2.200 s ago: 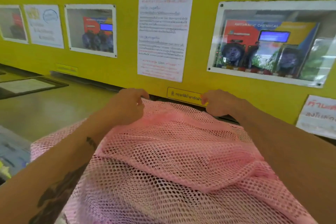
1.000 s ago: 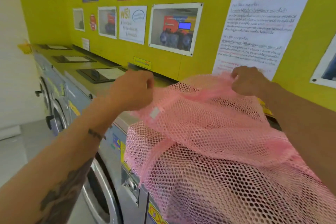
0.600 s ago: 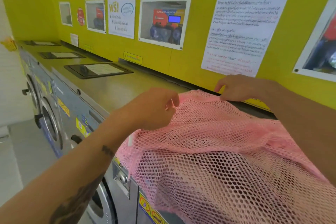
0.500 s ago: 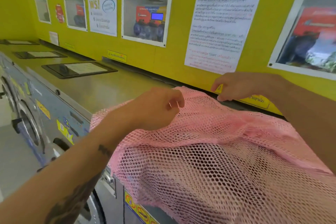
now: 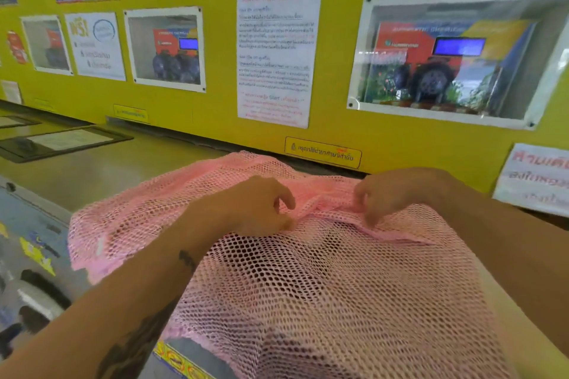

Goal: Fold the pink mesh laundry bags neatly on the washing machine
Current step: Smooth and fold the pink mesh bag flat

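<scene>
A pink mesh laundry bag [image 5: 323, 286] lies spread over the top of the washing machine [image 5: 101, 172] and hangs over its front edge towards me. Its far part is bunched into a fold near the yellow wall. My left hand [image 5: 252, 206] pinches the mesh at the middle of that fold. My right hand [image 5: 391, 194] grips the same fold a short way to the right. The two hands are close together. Whether more than one bag lies in the pile cannot be told.
The yellow wall [image 5: 338, 120] with posters and framed windows rises right behind the bag. A dark flat lid panel [image 5: 61, 141] lies on the machine top at the left. The machine's front with stickers [image 5: 34, 249] drops away at the lower left.
My hands have come closer together and nearer to me, onto the middle of the bag. The mesh, lifted a second ago, now lies lower on the machine top. The view swung right.
</scene>
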### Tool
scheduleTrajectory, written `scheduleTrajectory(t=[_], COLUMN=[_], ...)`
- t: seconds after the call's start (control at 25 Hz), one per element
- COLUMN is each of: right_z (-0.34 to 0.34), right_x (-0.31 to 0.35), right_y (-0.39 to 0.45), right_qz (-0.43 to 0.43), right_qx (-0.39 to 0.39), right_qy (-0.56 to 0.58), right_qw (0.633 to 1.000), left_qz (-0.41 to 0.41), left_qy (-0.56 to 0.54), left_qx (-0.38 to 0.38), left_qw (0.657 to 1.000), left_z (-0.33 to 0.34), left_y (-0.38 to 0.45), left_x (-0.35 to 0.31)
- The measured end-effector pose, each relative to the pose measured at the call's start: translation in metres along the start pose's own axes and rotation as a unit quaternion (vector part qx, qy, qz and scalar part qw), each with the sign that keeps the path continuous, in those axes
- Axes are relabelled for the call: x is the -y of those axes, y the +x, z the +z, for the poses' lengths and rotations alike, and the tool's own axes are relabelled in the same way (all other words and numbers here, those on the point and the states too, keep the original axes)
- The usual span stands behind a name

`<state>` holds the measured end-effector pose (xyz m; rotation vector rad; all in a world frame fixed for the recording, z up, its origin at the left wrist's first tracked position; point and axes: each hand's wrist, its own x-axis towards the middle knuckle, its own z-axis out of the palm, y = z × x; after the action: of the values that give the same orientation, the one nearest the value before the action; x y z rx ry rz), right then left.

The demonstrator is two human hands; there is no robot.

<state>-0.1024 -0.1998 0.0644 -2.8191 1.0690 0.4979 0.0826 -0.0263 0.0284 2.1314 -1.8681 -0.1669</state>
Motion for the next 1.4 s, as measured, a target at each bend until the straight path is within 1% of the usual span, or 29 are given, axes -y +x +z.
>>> scheduleTrajectory(t=[0.08,0.12,0.2,0.24,0.32,0.36,0.4,0.48,0.52,0.6,0.68,0.72,0.76,0.88,0.96,1.08,1.12,1.16,1.2,1.24,1.28,1.32,1.36,1.4], right_z=[0.015,0.02,0.02,0.013,-0.01,-0.022,-0.031,-0.04,-0.041,-0.034,-0.022,-0.015,-0.007,0.018,0.031,0.039,0.037,0.032,0.026,0.016,0.005,-0.005,-0.015,-0.021], right_x=[-0.003,-0.003,-0.005,-0.008,-0.018,-0.026,-0.033,-0.045,-0.05,-0.055,-0.052,-0.047,-0.042,-0.027,-0.022,-0.023,-0.025,-0.029,-0.036,-0.043,-0.05,-0.058,-0.065,-0.069], right_y=[0.0,0.001,-0.004,-0.01,-0.033,-0.047,-0.06,-0.081,-0.085,-0.082,-0.073,-0.069,-0.066,-0.059,-0.058,-0.057,-0.055,-0.053,-0.052,-0.05,-0.048,-0.045,-0.043,-0.042], right_qz=[-0.004,-0.012,-0.038,-0.054,-0.082,-0.101,-0.122,-0.143,-0.132,-0.085,-0.056,-0.056,-0.055,-0.054,-0.059,-0.08,-0.089,-0.093,-0.09,-0.088,-0.088,-0.096,-0.102,-0.1], right_qx=[-0.012,-0.028,-0.076,-0.103,-0.128,-0.113,-0.077,-0.008,-0.005,-0.048,-0.085,-0.081,-0.056,0.046,0.053,0.022,0.001,-0.041,-0.111,-0.212,-0.322,-0.401,-0.438,-0.434], right_qy=[-0.005,-0.012,-0.007,0.012,0.087,0.14,0.203,0.312,0.317,0.245,0.155,0.116,0.095,0.108,0.074,-0.03,-0.061,-0.078,-0.071,-0.039,0.018,0.089,0.164,0.221], right_qw=[1.0,0.999,0.996,0.993,0.985,0.979,0.969,0.939,0.939,0.965,0.983,0.988,0.992,0.992,0.994,0.996,0.994,0.992,0.987,0.973,0.943,0.907,0.878,0.868], left_qz=[-0.035,-0.047,-0.055,-0.049,-0.035,-0.033,-0.04,-0.057,-0.064,-0.062,-0.057,-0.062,-0.068,-0.1,-0.124,-0.14,-0.15,-0.162,-0.181,-0.202,-0.222,-0.241,-0.264,-0.281], left_qy=[0.026,0.055,0.095,0.081,-0.002,-0.042,-0.064,-0.04,-0.013,0.015,0.014,0.008,0.002,-0.027,-0.051,-0.045,-0.03,-0.021,-0.021,-0.016,-0.004,0.049,0.126,0.201], left_qx=[-0.006,-0.021,-0.085,-0.125,-0.187,-0.208,-0.221,-0.231,-0.226,-0.206,-0.197,-0.2,-0.211,-0.28,-0.315,-0.355,-0.372,-0.391,-0.411,-0.422,-0.405,-0.339,-0.235,-0.128], left_qw=[0.999,0.997,0.99,0.988,0.982,0.977,0.972,0.97,0.972,0.976,0.979,0.978,0.975,0.954,0.94,0.923,0.916,0.906,0.893,0.884,0.887,0.908,0.927,0.93], left_z=[0.005,0.007,0.007,0.003,-0.013,-0.024,-0.034,-0.048,-0.051,-0.05,-0.047,-0.047,-0.047,-0.041,-0.037,-0.032,-0.03,-0.028,-0.028,-0.029,-0.03,-0.031,-0.032,-0.031], left_y=[0.004,0.005,0.005,0.004,0.001,-0.002,-0.005,-0.013,-0.018,-0.027,-0.035,-0.037,-0.04,-0.048,-0.056,-0.068,-0.072,-0.075,-0.079,-0.083,-0.088,-0.093,-0.095,-0.098], left_x=[-0.001,-0.001,-0.002,-0.003,-0.001,0.001,0.003,0.009,0.011,0.01,0.005,0.003,0.0,-0.007,-0.013,-0.023,-0.026,-0.026,-0.028,-0.031,-0.033,-0.033,-0.033,-0.034])
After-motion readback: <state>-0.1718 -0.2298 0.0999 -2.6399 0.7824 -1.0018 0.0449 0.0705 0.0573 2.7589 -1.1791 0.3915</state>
